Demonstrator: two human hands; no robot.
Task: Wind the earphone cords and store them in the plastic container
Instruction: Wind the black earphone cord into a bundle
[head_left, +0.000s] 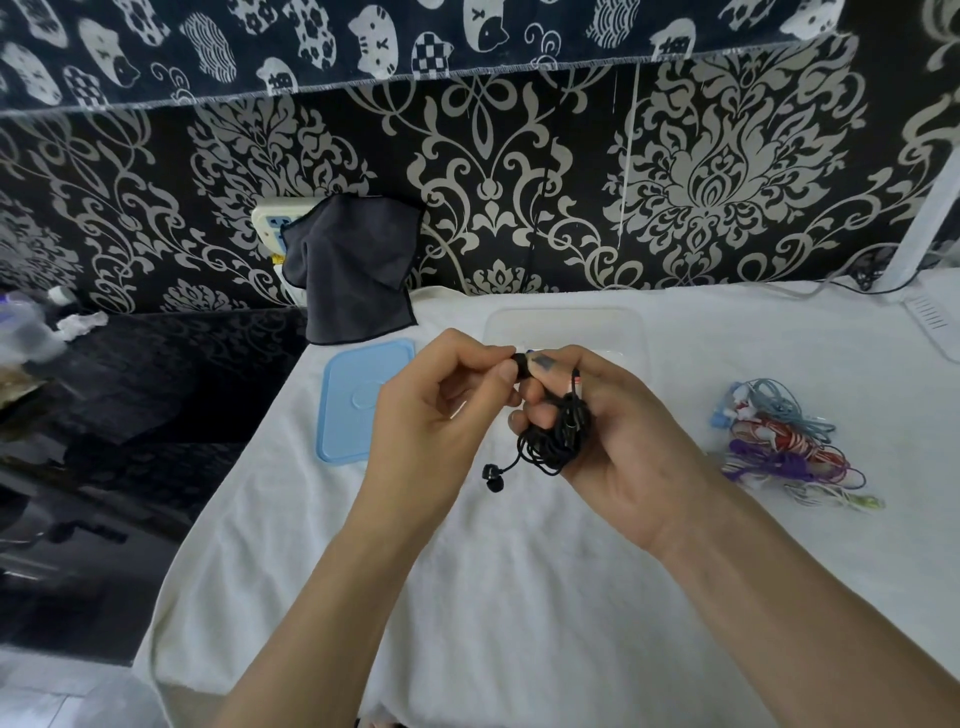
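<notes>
A black earphone cord (558, 434) is wound in loops round the fingers of my right hand (613, 431), which grips it above the white cloth. Two black earbuds (492, 478) hang below the bundle. My left hand (441, 405) pinches the black end of the cord (521, 364) between thumb and forefinger, close against my right fingertips. Behind my hands stands the clear plastic container (566, 322), partly hidden by them. Its light blue lid (358, 400) lies flat to the left. A tangled heap of blue, red, purple and white earphones (784, 441) lies at the right.
A white towel (519, 597) covers the table. A dark grey cloth (353, 270) hangs against the patterned wall over a power strip (270, 223). The table's left edge drops to a dark floor area. White cables (841, 283) and a white device (932, 317) lie at the far right.
</notes>
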